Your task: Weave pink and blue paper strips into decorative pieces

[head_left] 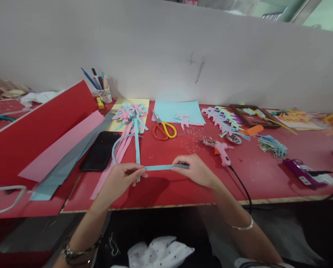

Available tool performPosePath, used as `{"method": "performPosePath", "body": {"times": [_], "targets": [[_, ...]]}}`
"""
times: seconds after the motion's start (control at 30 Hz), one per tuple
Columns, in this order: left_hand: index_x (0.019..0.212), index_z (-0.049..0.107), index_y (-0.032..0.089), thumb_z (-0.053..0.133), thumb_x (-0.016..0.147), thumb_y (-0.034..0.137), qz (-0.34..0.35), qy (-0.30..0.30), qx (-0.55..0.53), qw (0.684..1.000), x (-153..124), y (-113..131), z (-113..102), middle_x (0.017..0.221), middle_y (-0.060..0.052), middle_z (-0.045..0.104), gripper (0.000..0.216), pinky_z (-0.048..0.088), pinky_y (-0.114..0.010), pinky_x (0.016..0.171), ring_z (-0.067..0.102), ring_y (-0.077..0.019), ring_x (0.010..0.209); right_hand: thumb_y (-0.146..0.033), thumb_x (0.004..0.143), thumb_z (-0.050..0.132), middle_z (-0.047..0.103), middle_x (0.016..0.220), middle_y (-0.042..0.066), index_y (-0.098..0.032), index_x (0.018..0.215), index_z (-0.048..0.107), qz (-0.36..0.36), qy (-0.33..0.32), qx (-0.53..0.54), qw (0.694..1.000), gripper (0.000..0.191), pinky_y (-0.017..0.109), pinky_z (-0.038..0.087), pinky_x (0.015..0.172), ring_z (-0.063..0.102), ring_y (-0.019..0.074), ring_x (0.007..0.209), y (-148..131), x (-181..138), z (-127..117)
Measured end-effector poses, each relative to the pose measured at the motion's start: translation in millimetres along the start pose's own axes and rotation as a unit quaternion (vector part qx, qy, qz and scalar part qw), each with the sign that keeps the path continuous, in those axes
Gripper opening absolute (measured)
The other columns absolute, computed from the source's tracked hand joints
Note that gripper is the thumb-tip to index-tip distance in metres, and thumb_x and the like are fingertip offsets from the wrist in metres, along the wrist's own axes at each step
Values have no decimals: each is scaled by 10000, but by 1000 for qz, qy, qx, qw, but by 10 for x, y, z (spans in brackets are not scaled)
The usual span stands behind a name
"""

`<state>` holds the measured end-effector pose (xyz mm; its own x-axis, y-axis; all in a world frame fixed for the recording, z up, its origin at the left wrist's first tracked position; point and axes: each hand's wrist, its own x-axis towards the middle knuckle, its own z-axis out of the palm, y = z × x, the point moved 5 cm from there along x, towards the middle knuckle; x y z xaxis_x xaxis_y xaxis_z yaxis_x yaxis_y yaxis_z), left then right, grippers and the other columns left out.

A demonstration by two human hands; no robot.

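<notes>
Head view: a blue strip (pixel 158 168) is held level and taut between the two hands, just above the near part of the red counter (pixel 166 191). Its left end is pinched between thumb and fingers of the left hand (pixel 125 178); its right end is gripped the same way by the right hand (pixel 195 170), fingers closed over it. Only the middle stretch is left uncovered; the ends are hidden by the fingers. A curled blue band (pixel 115 146) is seen rising behind the left hand; whether it is joined to the strip cannot be told. Just beyond the left hand, a pink-and-blue paper tuft (pixel 130 111) is laid out, its long tails trailed toward that hand. A black phone (pixel 99 152) is placed to the left of the tails. Beyond the strip, scissors (pixel 166 131) are set down with yellow and red handles, near a blue sheet (pixel 180 111). Past the right hand, a pink glue gun (pixel 218 149) is rested on its side, its cord run off the counter's front edge.
</notes>
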<state>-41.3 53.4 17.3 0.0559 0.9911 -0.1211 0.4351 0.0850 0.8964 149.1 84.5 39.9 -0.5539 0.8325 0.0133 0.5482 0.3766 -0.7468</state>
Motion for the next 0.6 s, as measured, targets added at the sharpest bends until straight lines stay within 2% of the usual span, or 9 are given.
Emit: {"method": "performPosePath", "body": {"times": [0.13,0.3,0.47,0.6], "targets": [[555,614,171,516,638,417,9,22,-2,1000,-4,37,-25,524,-3,614,278,370,-198,428,416,-77,390,-347,742,533,560,603,-11,-157,673,580,13,7,22,1000,208,202,351,536,468,90,559,39,-13,-36],[551,595,175,505,632,458,9,71,4,997,-17,14,-121,503,2,602,309,364,-197,417,419,-80,386,-358,716,551,570,541,-14,-160,655,560,63,33,151,986,208,221,399,525,520,92,487,225,-29,-80],[591,589,168,497,663,440,10,104,13,994,-34,-68,-155,549,4,606,296,374,-187,440,456,-84,427,-396,684,578,641,611,28,-154,638,562,91,93,250,959,246,264,454,591,591,119,529,363,-46,-78],[574,573,168,490,672,428,6,114,10,993,-41,-65,-149,533,10,586,290,358,-182,424,440,-80,423,-428,706,544,649,614,37,-158,650,559,97,140,271,947,276,279,458,604,600,131,535,380,-66,-81]]}}
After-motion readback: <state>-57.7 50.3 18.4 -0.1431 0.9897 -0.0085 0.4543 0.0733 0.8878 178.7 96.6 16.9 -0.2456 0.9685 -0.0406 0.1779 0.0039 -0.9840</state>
